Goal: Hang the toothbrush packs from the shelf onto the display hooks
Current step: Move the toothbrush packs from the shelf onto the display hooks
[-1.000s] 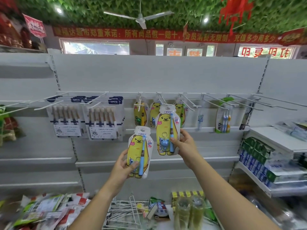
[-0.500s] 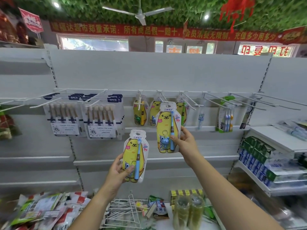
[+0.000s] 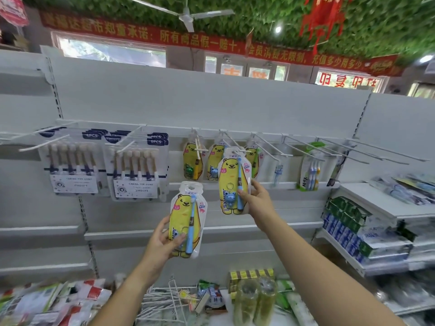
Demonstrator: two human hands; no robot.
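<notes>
Just below the hook rail, the right hand pinched the lower right edge of a yellow bear pack between thumb and curled fingers. The pack's top reached a hook tip on that rail; whether it was threaded could not be told. Its pink badge read "BABY". Further below the rail, the left hand gripped a second bear pack, thumb across the front and fingers behind, marked "BABY" and "3-12". From the rail's left part hung multipacks labelled "6PCS" and "CARING FOR GUMS". High above the rail ran a red banner in Chinese characters.
</notes>
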